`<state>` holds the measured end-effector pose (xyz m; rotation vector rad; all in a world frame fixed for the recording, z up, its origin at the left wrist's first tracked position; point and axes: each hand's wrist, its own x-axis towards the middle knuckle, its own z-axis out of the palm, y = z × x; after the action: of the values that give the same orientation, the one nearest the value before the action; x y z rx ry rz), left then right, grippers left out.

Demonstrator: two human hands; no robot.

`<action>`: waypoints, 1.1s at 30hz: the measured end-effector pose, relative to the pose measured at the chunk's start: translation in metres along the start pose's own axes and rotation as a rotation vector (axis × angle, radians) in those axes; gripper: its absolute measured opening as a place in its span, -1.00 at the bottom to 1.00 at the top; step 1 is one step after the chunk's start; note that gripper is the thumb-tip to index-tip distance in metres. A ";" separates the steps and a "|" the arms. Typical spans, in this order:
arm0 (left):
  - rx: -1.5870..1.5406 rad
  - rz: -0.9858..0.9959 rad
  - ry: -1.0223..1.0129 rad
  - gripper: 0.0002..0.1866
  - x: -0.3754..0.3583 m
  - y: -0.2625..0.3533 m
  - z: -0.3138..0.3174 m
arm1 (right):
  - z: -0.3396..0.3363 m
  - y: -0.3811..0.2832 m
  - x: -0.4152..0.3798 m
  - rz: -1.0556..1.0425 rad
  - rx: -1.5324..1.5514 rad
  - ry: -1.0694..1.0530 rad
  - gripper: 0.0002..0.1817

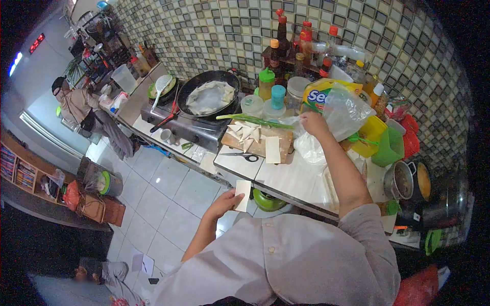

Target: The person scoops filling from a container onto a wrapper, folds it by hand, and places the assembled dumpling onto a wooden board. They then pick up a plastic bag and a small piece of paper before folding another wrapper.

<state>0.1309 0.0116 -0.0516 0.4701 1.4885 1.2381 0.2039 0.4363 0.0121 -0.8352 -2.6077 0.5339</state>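
My left hand [222,205] is closed on a pale rectangular wrapper sheet [243,195], held off the counter's front edge. My right hand [315,124] reaches over the counter with its fingers drawn together, beside a clear plastic bag [349,111] and above a white plastic bag [309,149]. What its fingertips pinch is hidden. Left of it is a wooden chopping board [286,145] carrying several folded, pointed pale pieces [246,134]. Another pale sheet [273,149] lies on the board's front part. A spring onion [255,121] stretches along the back, and scissors [249,157] lie in front.
Left on the stove [191,133], a black pan [233,81] holds pale pieces in oil. Jars, sauce bottles [282,38] and a yellow packet [315,93] line the wall. Pots [398,181] stand at the right. One person [81,109] stands far left; another [115,275] is lower left.
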 end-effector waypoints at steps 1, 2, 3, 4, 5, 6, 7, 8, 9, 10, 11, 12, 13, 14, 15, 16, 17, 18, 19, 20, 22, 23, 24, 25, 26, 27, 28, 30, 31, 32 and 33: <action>0.027 -0.001 0.012 -0.70 -0.002 0.007 0.002 | -0.007 -0.005 -0.005 0.032 -0.091 -0.024 -0.80; 0.029 -0.002 0.009 -0.70 0.000 0.005 0.000 | -0.012 -0.010 -0.010 0.064 -0.182 -0.049 -0.78; 0.026 -0.002 -0.004 -0.71 0.003 0.002 -0.003 | -0.011 -0.004 -0.013 0.067 -0.183 -0.050 -0.78; 0.023 -0.002 -0.018 -0.72 0.006 -0.001 -0.005 | -0.012 0.003 -0.017 0.045 -0.306 -0.150 -0.76; 0.021 -0.004 -0.022 -0.72 0.007 -0.006 -0.008 | -0.010 0.009 -0.022 0.023 -0.429 -0.252 -0.74; 0.014 -0.001 -0.015 -0.73 0.008 -0.008 -0.009 | -0.017 0.004 -0.033 0.027 -0.431 -0.254 -0.74; 0.007 0.003 -0.009 -0.74 0.009 -0.009 -0.011 | -0.035 -0.009 -0.049 -0.038 -0.428 -0.287 -0.72; 0.006 0.002 -0.013 -0.74 0.010 -0.010 -0.014 | -0.049 -0.019 -0.060 -0.102 -0.423 -0.319 -0.68; 0.032 -0.006 -0.029 -0.69 0.009 -0.008 -0.016 | -0.056 -0.023 -0.064 -0.098 -0.425 -0.321 -0.68; 0.059 -0.015 -0.045 -0.63 0.009 -0.007 -0.018 | -0.060 -0.026 -0.067 -0.089 -0.482 -0.300 -0.68; 0.060 -0.019 -0.050 -0.63 0.008 -0.007 -0.018 | -0.066 -0.029 -0.072 -0.078 -0.539 -0.278 -0.68; 0.031 -0.016 -0.024 -0.69 0.003 0.002 -0.013 | -0.077 -0.029 -0.080 -0.153 -0.561 -0.020 -0.68; -0.001 -0.013 0.001 -0.75 0.002 0.007 -0.010 | -0.094 -0.027 -0.090 -0.229 -0.583 0.240 -0.66; -0.014 -0.023 -0.006 -0.75 0.001 0.003 -0.008 | -0.112 -0.027 -0.102 -0.228 -0.590 0.224 -0.66; -0.028 -0.008 -0.010 -0.75 0.004 -0.002 -0.010 | -0.130 -0.029 -0.110 -0.254 -0.696 0.335 -0.62; -0.041 0.001 -0.012 -0.74 0.005 -0.007 -0.012 | -0.139 -0.026 -0.116 -0.278 -0.796 0.442 -0.55; -0.042 -0.011 -0.016 -0.74 0.008 -0.012 -0.012 | -0.140 -0.016 -0.117 -0.272 -0.795 0.431 -0.55; -0.016 -0.019 -0.048 -0.74 0.012 -0.016 -0.015 | -0.140 -0.001 -0.112 -0.197 -0.801 0.314 -0.53; 0.015 -0.023 -0.083 -0.73 0.015 -0.017 -0.017 | -0.140 0.017 -0.105 -0.119 -0.804 0.203 -0.50; 0.024 -0.026 -0.094 -0.73 0.015 -0.013 -0.018 | -0.132 0.044 -0.097 0.022 -0.492 0.053 -0.53; 0.098 0.000 -0.102 -0.72 0.018 0.003 -0.012 | -0.129 0.011 -0.109 -0.056 -0.475 0.042 -0.58; 0.111 0.005 -0.124 -0.72 0.024 0.013 -0.009 | -0.121 -0.014 -0.110 -0.159 -0.447 0.028 -0.62; 0.167 0.104 -0.133 -0.71 0.025 0.021 0.000 | -0.107 -0.029 -0.115 -0.221 -0.401 0.088 -0.67; 0.223 0.207 -0.141 -0.71 0.028 0.031 0.009 | -0.090 -0.041 -0.119 -0.284 -0.355 0.151 -0.73; 0.230 0.206 -0.159 -0.71 0.030 0.042 0.019 | -0.074 -0.054 -0.126 -0.310 -0.273 0.173 -0.75; 0.492 0.411 -0.135 -0.69 0.034 0.056 0.030 | -0.060 -0.067 -0.134 -0.340 -0.190 0.197 -0.76; 0.752 0.621 -0.105 -0.66 0.038 0.069 0.042 | -0.050 -0.083 -0.143 -0.390 -0.203 0.184 -0.78; 0.819 0.726 -0.134 -0.66 0.046 0.095 0.072 | -0.033 -0.105 -0.165 -0.455 -0.163 0.180 -0.78; 0.881 0.823 -0.153 -0.66 0.050 0.101 0.084 | -0.027 -0.110 -0.176 -0.469 -0.109 0.189 -0.76; 0.887 0.820 -0.159 -0.66 0.057 0.098 0.092 | -0.025 -0.111 -0.184 -0.462 -0.105 0.193 -0.76; 0.889 0.900 -0.127 -0.68 0.068 0.091 0.097 | -0.025 -0.112 -0.191 -0.465 -0.042 0.165 -0.75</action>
<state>0.1658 0.1440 0.0081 1.9276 1.7183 1.0675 0.3079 0.2415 0.0435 -0.2492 -2.5434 0.2660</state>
